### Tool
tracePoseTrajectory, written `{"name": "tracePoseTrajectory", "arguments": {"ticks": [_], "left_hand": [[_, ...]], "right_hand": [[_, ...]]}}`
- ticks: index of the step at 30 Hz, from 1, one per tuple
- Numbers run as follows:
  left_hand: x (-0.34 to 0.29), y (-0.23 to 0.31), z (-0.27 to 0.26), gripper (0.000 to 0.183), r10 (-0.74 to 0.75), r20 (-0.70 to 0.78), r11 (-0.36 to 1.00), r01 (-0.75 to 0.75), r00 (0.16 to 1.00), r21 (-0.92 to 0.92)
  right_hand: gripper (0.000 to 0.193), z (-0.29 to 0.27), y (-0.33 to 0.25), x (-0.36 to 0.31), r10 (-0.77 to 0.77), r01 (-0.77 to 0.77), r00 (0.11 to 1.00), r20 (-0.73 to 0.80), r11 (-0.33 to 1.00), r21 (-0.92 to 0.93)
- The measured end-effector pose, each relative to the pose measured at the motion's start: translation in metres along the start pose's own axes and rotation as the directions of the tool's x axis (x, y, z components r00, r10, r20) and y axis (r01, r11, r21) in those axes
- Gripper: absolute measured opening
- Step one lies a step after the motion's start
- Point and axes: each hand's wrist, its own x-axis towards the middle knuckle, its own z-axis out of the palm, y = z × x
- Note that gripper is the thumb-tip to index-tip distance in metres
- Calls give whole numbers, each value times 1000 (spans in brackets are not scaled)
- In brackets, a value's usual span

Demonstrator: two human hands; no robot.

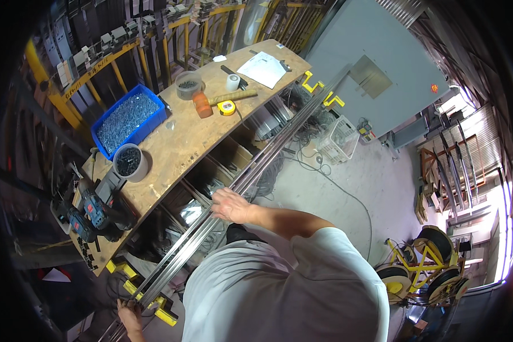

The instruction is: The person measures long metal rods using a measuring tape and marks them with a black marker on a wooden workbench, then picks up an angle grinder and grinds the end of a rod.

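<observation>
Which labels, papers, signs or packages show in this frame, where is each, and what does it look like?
White paper sheet: far end of the wooden bench, rectangular, faint print.
Small white slip: bench's far edge, left of the sheet.
Round red sticker: right side of the grey cabinet.
Small yellow tape measure: mid-bench, with a round pale label on its face.
No screens visible.

Long metal rails seen as silver-grey, glossy, streaked with dark lines. Yellow brackets noted beneath rails. Workbench top shown in tan-brown wood, scuffed. Blue bin filled with grey screws. Mallet marked by orange head, pale wooden handle. Tape measure coloured yellow. Drills coloured blue and black. Shirt seen as plain white. Cabinet painted grey.
</observation>
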Motion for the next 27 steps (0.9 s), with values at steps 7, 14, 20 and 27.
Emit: {"name": "tracePoseTrajectory", "arguments": {"ticks": [7, 14, 20, 27], "left_hand": [[28, 39, 20, 33, -23, -271, 1000, 17, 962, -26], [123, 155, 19, 33, 284, -173, 912, -321, 943, -255], [186, 191, 23, 28, -11, 580, 774, 375, 814, -511], [206, 176, 37, 17, 120, 612, 556, 457, 782, -694]], "right_hand": [[33, 30, -12, -34, 757, -627, 500, -422, 652, 427], [34, 72, 59, -50, 826, 288, 372, 423, -536, 793], [20, 78, 67, -26, 873, 251, 290, 392, -465, 849], [19, 80, 57, -33, 902, 177, 219, 373, -412, 894]]}}
